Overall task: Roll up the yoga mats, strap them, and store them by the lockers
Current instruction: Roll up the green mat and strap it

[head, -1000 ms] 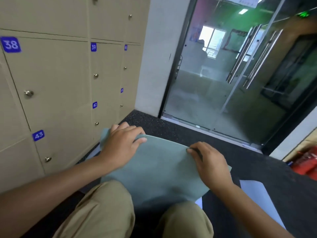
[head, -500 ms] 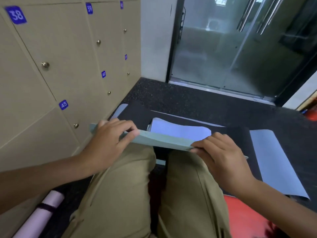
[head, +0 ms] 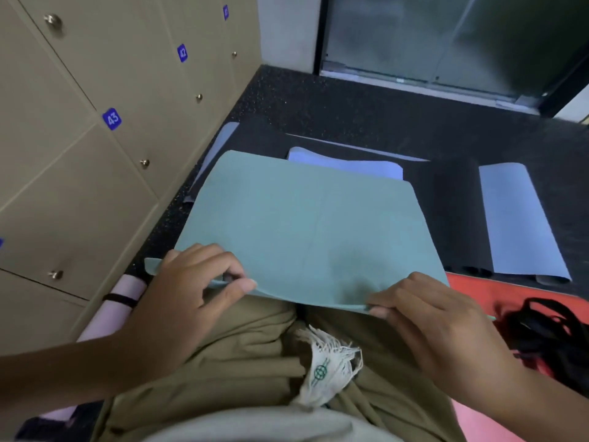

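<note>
1. Okay, head view: green mat [head: 306, 231] lies flat on the dark floor [head: 350, 106], its near edge lifted over the person's knees.
2. Left hand [head: 191, 291] pinches that near edge, left of the mat's centre.
3. Right hand [head: 427, 317] pinches the same edge, right side.
4. Rolled pink mat [head: 121, 298], strapped, lies left of the green mat, against the lockers [head: 95, 90].

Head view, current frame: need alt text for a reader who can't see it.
Both hands pinch the near edge of a green yoga mat spread flat on the dark floor, left hand at its left corner, right hand at its right. A rolled, strapped pink mat lies along beige lockers on the left, and other mats lie beyond.
</note>
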Demonstrator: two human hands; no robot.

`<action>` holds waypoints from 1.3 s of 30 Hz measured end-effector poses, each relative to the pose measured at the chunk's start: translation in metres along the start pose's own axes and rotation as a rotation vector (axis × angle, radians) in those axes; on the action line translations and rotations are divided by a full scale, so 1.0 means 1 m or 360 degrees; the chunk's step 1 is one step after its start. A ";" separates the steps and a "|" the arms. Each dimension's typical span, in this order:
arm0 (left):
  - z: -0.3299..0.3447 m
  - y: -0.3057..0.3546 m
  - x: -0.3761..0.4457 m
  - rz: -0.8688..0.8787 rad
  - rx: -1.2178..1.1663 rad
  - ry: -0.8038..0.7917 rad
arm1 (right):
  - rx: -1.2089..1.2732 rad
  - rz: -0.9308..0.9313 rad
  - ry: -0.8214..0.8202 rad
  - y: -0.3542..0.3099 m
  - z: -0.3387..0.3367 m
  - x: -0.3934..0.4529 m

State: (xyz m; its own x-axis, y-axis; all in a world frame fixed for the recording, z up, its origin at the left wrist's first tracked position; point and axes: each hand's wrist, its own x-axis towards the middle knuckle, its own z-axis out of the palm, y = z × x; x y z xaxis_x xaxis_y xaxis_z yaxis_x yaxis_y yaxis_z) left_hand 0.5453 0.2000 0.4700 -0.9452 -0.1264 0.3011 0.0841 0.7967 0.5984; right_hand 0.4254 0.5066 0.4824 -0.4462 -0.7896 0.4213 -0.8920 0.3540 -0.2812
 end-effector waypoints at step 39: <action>0.013 -0.041 -0.003 0.0964 0.0781 -0.0050 | -0.0057 -0.0085 -0.0061 0.014 0.040 0.000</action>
State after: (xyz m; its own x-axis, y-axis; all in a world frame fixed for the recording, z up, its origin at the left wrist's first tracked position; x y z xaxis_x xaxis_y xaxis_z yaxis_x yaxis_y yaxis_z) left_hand 0.5409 0.1751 0.4351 -0.7880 0.4255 0.4449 0.4464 0.8926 -0.0629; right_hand 0.4160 0.4912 0.4441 -0.3954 -0.8261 0.4015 -0.9168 0.3280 -0.2279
